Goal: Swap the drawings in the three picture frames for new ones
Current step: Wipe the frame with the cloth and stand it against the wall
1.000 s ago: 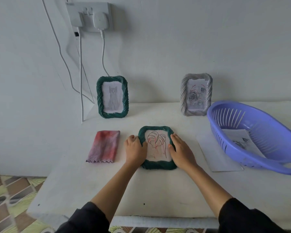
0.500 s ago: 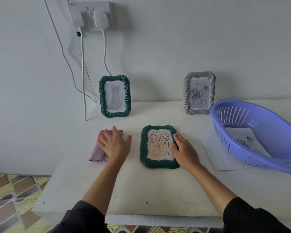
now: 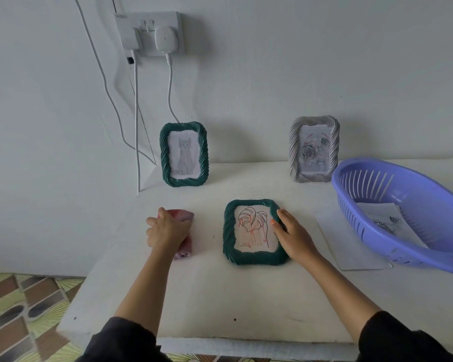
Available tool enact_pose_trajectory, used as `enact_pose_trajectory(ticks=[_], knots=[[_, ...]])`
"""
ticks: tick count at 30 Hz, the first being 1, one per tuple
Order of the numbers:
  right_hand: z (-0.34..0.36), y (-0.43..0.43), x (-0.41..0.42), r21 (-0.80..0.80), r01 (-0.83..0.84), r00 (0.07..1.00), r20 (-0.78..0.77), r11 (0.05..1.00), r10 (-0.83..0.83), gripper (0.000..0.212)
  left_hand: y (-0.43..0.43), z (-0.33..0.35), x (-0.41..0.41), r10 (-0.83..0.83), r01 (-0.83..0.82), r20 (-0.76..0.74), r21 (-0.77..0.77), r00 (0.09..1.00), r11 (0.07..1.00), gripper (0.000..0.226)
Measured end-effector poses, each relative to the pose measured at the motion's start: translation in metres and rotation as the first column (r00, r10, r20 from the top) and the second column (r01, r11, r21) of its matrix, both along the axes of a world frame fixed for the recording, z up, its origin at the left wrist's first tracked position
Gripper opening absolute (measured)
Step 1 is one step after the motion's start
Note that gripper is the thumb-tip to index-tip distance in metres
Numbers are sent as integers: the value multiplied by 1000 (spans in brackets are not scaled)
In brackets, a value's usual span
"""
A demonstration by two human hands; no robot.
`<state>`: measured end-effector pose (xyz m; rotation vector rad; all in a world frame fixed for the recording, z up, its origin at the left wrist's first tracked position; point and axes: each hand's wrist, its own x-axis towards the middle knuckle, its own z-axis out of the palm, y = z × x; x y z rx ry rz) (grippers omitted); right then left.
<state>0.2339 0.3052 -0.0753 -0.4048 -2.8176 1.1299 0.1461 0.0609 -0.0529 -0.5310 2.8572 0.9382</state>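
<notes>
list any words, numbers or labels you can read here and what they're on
No text here can be read for certain.
Leaf drawing in the flat green frame: a short line of small red writing near its lower left, too small and blurred to read.
Paper in the purple basket: only a drawing shows.
Cat drawing, rose drawing, wall socket: no legible text.

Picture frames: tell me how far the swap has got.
Done, apparently: the cat frame and the grey frame stand filled by the wall, though whether those drawings are new is unclear. In hand: the leaf frame lies face up, the right grip on its edge; the left grip holds a cloth. Left: standing it up; papers lie in the basket.
</notes>
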Motion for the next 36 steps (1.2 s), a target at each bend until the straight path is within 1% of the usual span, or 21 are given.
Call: enact_pose_trajectory(ticks=[2, 4, 5, 8, 10, 11, 12, 13, 14, 15, 16, 17, 18, 19, 20, 21, 24, 26, 30, 34, 36], knots=[[9, -3, 0, -82, 12, 998, -60, 997, -17, 60, -1, 4, -4, 6, -11, 23, 224, 1000, 975, 79], [23, -11, 0, -210, -34, 993, -121, 977, 8, 66, 4, 9, -10, -11, 10, 0, 438, 1000, 899, 93], [32, -18, -1, -290, -76, 991, -129, 954, 40, 69, 11, 13, -11, -39, 42, -17, 517, 999, 855, 94], [53, -38, -14, -565, -147, 989, -82, 812, 122, 81, 47, 45, 9, -268, 229, -47, 672, 962, 705, 72], [63, -48, -20, -718, -135, 990, -74, 683, 118, 87, 71, 59, 20, -414, 315, -72, 769, 907, 557, 60], [67, -50, -24, -752, -93, 996, -67, 653, 64, 81, 80, 65, 25, -457, 303, -74, 839, 886, 452, 55], [69, -47, -29, -766, -29, 998, -56, 642, -22, 65, 85, 67, 28, -455, 269, -71, 881, 888, 388, 55], [71, -43, -33, -769, 29, 992, -56, 639, -112, 42, 87, 66, 29, -428, 239, -76, 909, 901, 341, 56], [74, -38, -35, -764, 60, 982, -72, 642, -176, 22, 88, 62, 29, -400, 248, -102, 909, 911, 335, 57], [78, -30, -36, -735, 65, 969, -114, 675, -218, 14, 89, 56, 28, -370, 296, -141, 865, 918, 406, 57], [80, -23, -38, -667, 62, 949, -190, 743, -251, 14, 88, 46, 25, -367, 385, -196, 732, 909, 562, 56], [81, -15, -39, -540, 59, 919, -299, 840, -257, 15, 85, 32, 21, -391, 449, -224, 516, 892, 729, 55], [80, -9, -41, -360, 67, 890, -400, 931, -219, 19, 82, 17, 16, -424, 474, -220, 290, 878, 831, 53], [76, -4, -43, -161, 62, 879, -458, 985, -130, 25, 81, 3, 15, -456, 483, -203, 111, 866, 868, 51], [68, 0, -47, 19, 24, 888, -459, 1000, -13, 32, 80, -9, 14, -483, 491, -194, -4, 854, 871, 49], [57, 4, -51, 154, -40, 916, -390, 987, 98, 40, 79, -19, 14, -507, 504, -197, -69, 839, 861, 48], [22, 3, -56, 366, -236, 952, -100, 900, 290, 58, 77, -35, 13, -533, 512, -217, -148, 818, 846, 46], [3, -4, -55, 456, -297, 930, -63, 839, 363, 61, 76, -37, 12, -533, 504, -235, -172, 813, 846, 46], [-7, -10, -36, 433, -396, 859, -138, 810, 493, 54, 75, -39, 11, -542, 498, -249, -220, 803, 839, 45], [0, 2, -2, 340, -592, 765, -50, 731, 643, 61, 74, -39, 11, -544, 497, -223, -233, 809, 836, 46], [6, 14, 1, 344, -607, 757, -24, 716, 653, 62, 74, -38, 11, -550, 505, -207, -233, 809, 831, 46]])
